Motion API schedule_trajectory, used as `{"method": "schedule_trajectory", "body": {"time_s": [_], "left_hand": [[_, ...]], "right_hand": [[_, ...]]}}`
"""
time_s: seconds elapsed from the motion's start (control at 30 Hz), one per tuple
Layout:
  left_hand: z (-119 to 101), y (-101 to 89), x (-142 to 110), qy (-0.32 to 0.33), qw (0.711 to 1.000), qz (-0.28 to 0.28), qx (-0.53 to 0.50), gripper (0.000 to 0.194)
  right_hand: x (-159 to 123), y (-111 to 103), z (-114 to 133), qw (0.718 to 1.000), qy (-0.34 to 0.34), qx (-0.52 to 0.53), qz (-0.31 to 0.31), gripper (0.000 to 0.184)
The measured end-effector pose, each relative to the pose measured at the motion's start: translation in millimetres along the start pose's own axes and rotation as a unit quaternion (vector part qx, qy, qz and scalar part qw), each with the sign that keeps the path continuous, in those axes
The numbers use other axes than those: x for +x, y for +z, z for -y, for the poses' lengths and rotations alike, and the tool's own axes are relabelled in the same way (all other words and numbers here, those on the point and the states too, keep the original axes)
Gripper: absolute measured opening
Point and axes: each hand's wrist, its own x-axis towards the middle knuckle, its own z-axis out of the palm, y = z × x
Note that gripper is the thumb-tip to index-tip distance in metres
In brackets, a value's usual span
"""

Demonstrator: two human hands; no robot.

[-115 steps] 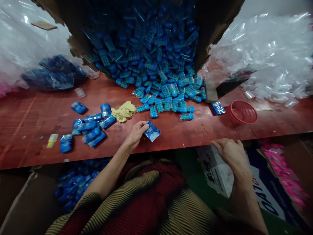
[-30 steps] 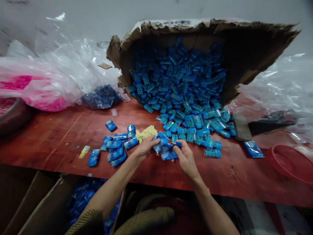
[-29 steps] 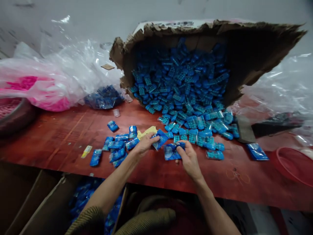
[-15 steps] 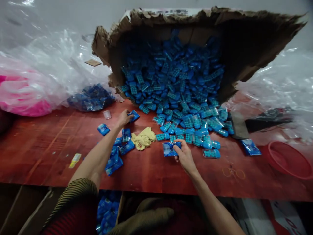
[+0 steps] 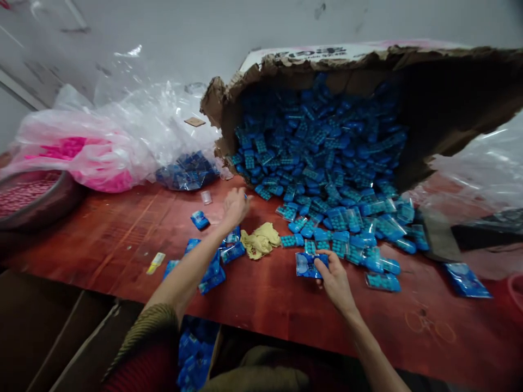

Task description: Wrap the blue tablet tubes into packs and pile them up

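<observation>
My right hand [image 5: 335, 275] pinches a flat blue printed packet [image 5: 307, 265] between thumb and fingers, above the near side of the red table. My left hand [image 5: 237, 206] is farther away, fingers closed, with a sliver of a blue packet [image 5: 245, 195] showing at the fingertips; most of it is hidden. A heap of clear-and-blue containers with small turquoise balls [image 5: 310, 174] spills from a torn cardboard box [image 5: 223, 117] towards my right hand. Between my hands lies a crumpled yellow cloth [image 5: 260, 240]. Several blue packets [image 5: 212, 280] lie by my left forearm, with one packet [image 5: 200, 220] apart.
On the red table [image 5: 261, 296] are a small clear cup [image 5: 206, 197], a yellow-and-white strip [image 5: 156, 263] and rubber bands [image 5: 429, 325]. Pink goods in a plastic bag [image 5: 102, 169] and a basin [image 5: 53, 198] stand left. A red basin [image 5: 517, 291] is at right. Below the edge sits a box of blue packets [image 5: 196, 354].
My view has turned left, shifting the scene rightwards. The blue packet at my left hand was plainly visible before and is now mostly hidden by the hand. My right hand keeps its packet.
</observation>
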Motion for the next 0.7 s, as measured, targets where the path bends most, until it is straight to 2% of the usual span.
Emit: {"method": "schedule_trajectory", "body": {"time_s": [0.07, 0.17, 0.33, 0.43, 0.53, 0.7], "left_hand": [[-17, -3.4, -24, 0.055, 0.996, 0.018, -0.067, 0.035], [-36, -4.4, -62, 0.051, 0.969, 0.108, -0.218, 0.040], [-68, 5.1, -117, 0.032, 0.857, 0.239, -0.456, 0.047], [-89, 13.5, -143, -0.015, 0.813, 0.240, -0.530, 0.040], [-104, 17.9, -160, -0.051, 0.817, 0.180, -0.546, 0.038], [-115, 24.0, -172, -0.034, 0.883, 0.065, -0.463, 0.022]], "right_hand": [[0, 1, 2, 1.000, -0.003, -0.003, -0.008, 0.035], [-5, 6, 8, 0.999, -0.025, -0.007, -0.019, 0.032], [-15, 20, 16, 0.996, -0.090, 0.008, -0.023, 0.022], [-14, 22, 15, 0.993, -0.116, 0.002, -0.004, 0.019], [-13, 17, 11, 0.988, -0.151, -0.021, -0.009, 0.018], [-19, 15, 11, 0.968, -0.219, -0.123, -0.029, 0.021]]}}
